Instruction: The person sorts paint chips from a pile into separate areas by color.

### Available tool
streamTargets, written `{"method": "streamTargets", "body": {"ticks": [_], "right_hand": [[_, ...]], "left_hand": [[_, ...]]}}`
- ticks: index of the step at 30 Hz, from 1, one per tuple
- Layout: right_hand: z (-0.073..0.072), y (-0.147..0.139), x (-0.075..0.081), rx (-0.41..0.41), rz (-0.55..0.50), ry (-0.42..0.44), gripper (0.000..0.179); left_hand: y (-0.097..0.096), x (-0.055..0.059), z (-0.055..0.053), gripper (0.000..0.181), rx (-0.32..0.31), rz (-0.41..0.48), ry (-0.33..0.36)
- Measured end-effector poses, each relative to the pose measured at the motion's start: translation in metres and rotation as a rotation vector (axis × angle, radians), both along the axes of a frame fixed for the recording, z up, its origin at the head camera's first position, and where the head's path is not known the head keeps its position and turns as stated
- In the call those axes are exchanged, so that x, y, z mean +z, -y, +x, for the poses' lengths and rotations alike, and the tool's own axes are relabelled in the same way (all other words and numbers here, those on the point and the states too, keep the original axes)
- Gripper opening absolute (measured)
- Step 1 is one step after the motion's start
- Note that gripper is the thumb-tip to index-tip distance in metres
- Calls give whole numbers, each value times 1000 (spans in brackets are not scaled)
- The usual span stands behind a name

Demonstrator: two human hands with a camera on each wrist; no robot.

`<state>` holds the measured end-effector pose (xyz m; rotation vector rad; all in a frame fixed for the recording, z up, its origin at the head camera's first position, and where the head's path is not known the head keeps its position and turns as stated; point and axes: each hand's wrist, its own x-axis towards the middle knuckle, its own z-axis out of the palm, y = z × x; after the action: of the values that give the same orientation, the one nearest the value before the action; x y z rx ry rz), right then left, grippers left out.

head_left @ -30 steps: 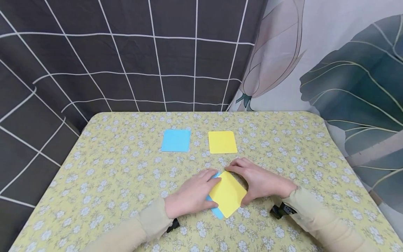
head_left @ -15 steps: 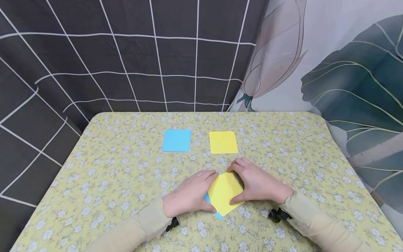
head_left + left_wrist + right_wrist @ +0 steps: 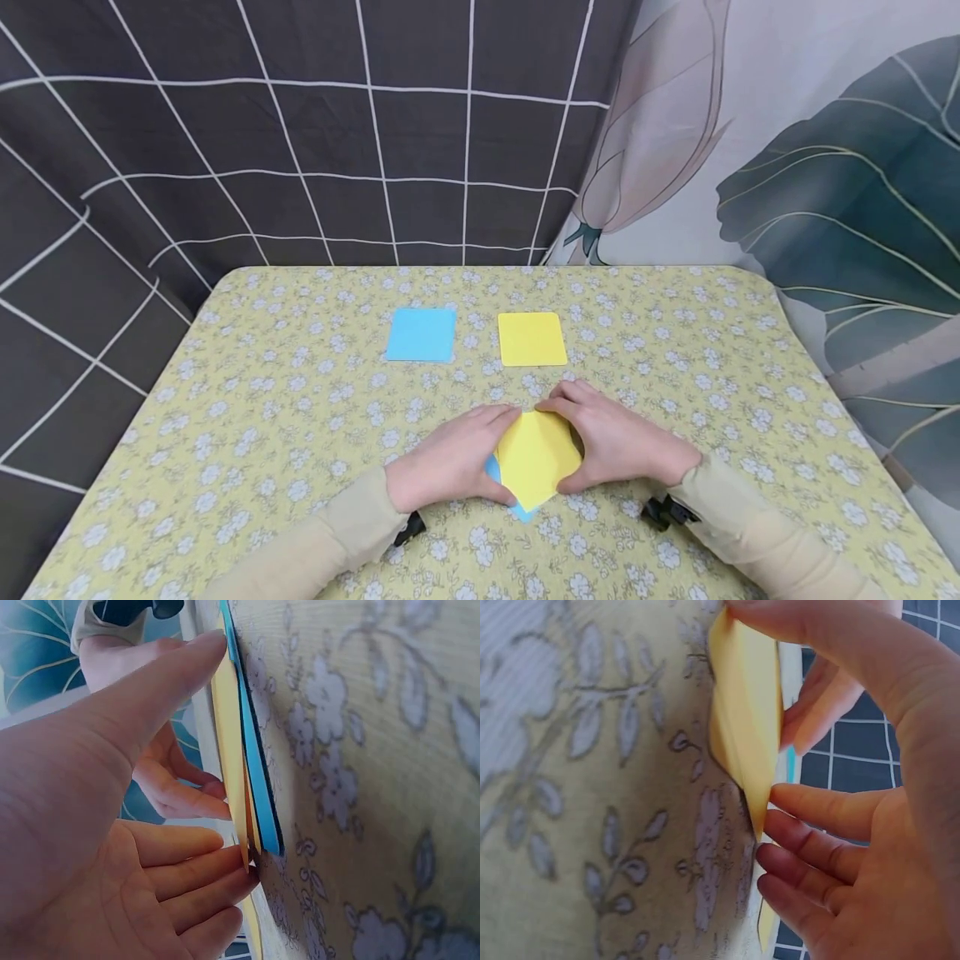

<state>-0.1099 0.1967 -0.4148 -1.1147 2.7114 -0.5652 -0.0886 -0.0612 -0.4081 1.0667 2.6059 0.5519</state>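
Observation:
Low in the middle of the head view, a yellow square card [image 3: 534,458] overlies a blue square card [image 3: 523,514], whose edge and near corner peek out. My left hand [image 3: 450,460] spans their left side, thumb at the near edge and fingertips at the far edge. From the other side my right hand [image 3: 618,433] holds the yellow card between thumb and fingertips, and the card bows slightly. The left wrist view shows the blue card [image 3: 259,772] between the yellow and the cloth. In the right wrist view the yellow card [image 3: 746,705] stands bent off the cloth.
Farther back on the table lie another blue square [image 3: 422,335] at left and another yellow square [image 3: 532,339] at right. A yellow floral cloth [image 3: 247,400] covers the table. Behind hang a dark grid-patterned curtain [image 3: 315,133] and a leaf-patterned curtain [image 3: 847,183].
The yellow card has shifted left and turned over the blue one. My left thumb has left the yellow card's face for the near edge; my right thumb moved inward, then back to the card's edge.

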Motion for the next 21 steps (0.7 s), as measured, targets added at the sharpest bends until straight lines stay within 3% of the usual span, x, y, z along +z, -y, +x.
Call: {"method": "streamTargets", "body": {"ticks": [10,17,21], "right_hand": [[-1,1,-4,-2,-55,-30,86],[-3,-2,0,-29,-62,-16,98],[-9,-4,6,-72,-78,-10,103]], "left_hand": [[0,-3,-2,108,10,-1,-47],[2,-2,-8,108,21,-13,-45],[4,2,-17,109,35,27,-57]]}}
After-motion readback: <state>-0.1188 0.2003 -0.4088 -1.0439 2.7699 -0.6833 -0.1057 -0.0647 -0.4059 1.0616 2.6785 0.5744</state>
